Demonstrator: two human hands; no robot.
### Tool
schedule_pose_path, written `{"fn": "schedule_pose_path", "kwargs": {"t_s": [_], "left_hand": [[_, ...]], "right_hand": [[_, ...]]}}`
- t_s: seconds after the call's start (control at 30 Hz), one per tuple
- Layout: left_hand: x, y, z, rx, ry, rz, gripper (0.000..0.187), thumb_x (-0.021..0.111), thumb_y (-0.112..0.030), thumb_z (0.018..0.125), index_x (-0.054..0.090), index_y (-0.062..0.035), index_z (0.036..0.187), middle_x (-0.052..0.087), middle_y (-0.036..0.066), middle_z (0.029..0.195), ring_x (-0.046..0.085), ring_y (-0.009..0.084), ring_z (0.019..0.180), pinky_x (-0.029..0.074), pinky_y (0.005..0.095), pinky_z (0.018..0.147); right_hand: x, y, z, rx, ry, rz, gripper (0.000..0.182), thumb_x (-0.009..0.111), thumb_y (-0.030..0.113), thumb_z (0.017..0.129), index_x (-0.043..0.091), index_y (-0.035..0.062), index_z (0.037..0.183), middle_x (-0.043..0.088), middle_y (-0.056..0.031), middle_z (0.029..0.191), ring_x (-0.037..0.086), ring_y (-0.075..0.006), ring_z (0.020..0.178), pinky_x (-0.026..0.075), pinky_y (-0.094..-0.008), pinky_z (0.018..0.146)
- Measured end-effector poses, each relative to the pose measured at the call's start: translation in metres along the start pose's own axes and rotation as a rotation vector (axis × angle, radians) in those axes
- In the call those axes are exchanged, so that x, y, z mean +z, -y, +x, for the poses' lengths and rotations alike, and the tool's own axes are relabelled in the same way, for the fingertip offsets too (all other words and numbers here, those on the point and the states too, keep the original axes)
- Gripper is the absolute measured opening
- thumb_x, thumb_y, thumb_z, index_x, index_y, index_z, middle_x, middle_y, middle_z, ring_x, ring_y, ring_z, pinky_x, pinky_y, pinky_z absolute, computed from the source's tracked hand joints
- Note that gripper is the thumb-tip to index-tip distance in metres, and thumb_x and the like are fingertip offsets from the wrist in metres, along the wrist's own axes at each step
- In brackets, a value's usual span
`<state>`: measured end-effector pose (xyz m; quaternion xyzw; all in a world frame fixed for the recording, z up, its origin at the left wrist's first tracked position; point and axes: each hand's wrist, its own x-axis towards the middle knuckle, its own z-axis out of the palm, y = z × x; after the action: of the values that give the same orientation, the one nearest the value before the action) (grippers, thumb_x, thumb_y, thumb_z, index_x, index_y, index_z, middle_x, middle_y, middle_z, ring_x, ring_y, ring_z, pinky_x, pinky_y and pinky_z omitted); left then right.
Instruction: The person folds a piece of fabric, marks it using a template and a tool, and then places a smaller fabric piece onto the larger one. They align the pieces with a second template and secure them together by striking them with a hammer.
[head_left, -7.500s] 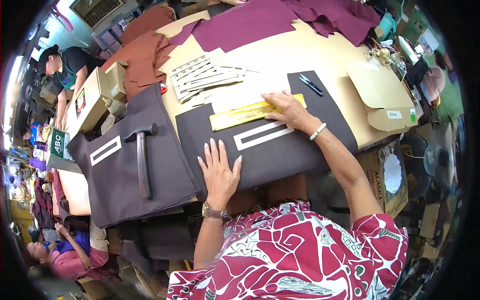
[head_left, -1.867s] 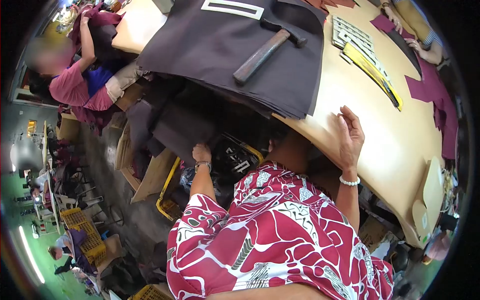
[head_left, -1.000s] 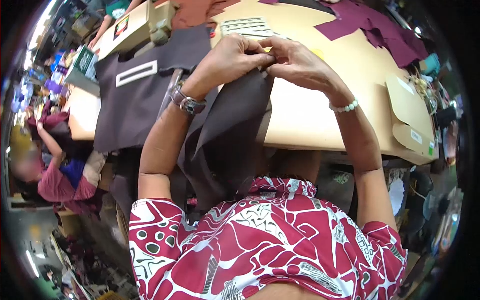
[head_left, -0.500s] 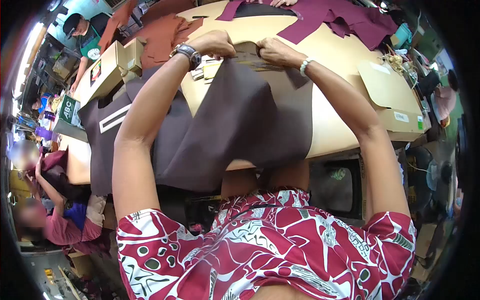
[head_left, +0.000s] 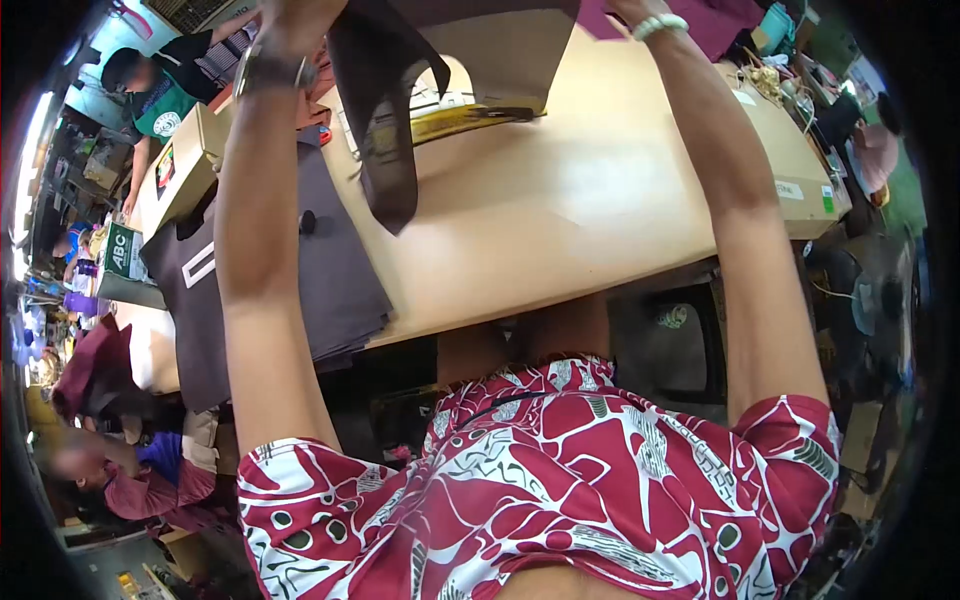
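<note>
A dark brown cloth piece (head_left: 500,45) hangs raised between my two hands at the top of the view, with one narrow flap drooping over the table. My left hand (head_left: 300,25), blurred and partly cut off, is closed at the cloth's left side. At its right side is my right hand (head_left: 632,10), closed, its fingertips beyond the top edge. Under the cloth lies a yellow-and-black strip (head_left: 470,122) by some pale pieces. A stack of dark cloth pieces (head_left: 335,250) lies on the table's left part, partly behind my left forearm.
The pale table (head_left: 600,210) has cardboard boxes at its left (head_left: 190,165) and right (head_left: 800,200). A green ABC box (head_left: 125,255) stands farther left. Maroon cloth (head_left: 710,30) lies at the back. A person in a green apron (head_left: 165,100) and a seated person (head_left: 150,480) are on the left.
Both hands have moved up and away from me, spreading farther apart. The dark cloth has lifted off the near table edge, uncovering the tabletop and the stack at the left.
</note>
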<state>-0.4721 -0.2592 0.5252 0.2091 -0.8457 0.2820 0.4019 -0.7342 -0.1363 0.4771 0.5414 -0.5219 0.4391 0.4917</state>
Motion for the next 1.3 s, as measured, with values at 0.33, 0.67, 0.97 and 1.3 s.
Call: {"fn": "schedule_pose_path", "kwargs": {"t_s": [0.33,0.67,0.97,1.3], "left_hand": [[-0.038,-0.109,-0.183,0.042,0.179,-0.484,0.025,0.059,0.004,0.067,0.063,-0.0051,0.09,0.066,0.011,0.096,0.062,0.0292,0.088,0.049,0.0381,0.076],[0.012,-0.169,-0.235,-0.189,0.785,-0.939,0.056,0.043,-0.049,0.091,0.06,0.0005,0.113,0.051,0.021,0.127,0.04,0.035,0.126,0.029,0.0399,0.107],[0.021,-0.139,-0.219,-1.353,0.493,-1.761,0.078,0.04,-0.058,0.09,0.029,0.0001,0.141,0.036,0.025,0.138,0.045,0.0292,0.121,0.03,0.0373,0.105],[0.012,-0.097,-0.262,-1.355,0.332,-1.431,0.067,0.057,-0.005,0.086,0.022,-0.0065,0.142,0.062,0.014,0.101,0.06,0.011,0.078,0.047,0.0193,0.063]], "right_hand": [[-0.169,0.028,-0.184,0.668,0.365,0.313,0.054,0.036,-0.014,0.058,0.067,0.0019,0.099,0.063,-0.0184,0.105,0.054,-0.026,0.112,0.039,-0.0331,0.099],[-0.198,0.051,-0.206,1.355,0.127,1.041,0.036,0.039,0.008,0.085,0.063,-0.0042,0.109,0.064,-0.0123,0.103,0.06,-0.0165,0.092,0.048,-0.0295,0.086],[-0.064,0.162,-0.157,0.868,0.759,1.265,0.036,0.052,0.032,0.089,0.067,0.0008,0.099,0.067,-0.0074,0.095,0.059,-0.0159,0.092,0.045,-0.0279,0.086],[-0.076,0.156,-0.187,0.83,0.541,0.107,0.053,0.068,0.03,0.078,0.052,-0.0025,0.117,0.057,-0.022,0.113,0.056,-0.0349,0.104,0.044,-0.0415,0.091]]}}
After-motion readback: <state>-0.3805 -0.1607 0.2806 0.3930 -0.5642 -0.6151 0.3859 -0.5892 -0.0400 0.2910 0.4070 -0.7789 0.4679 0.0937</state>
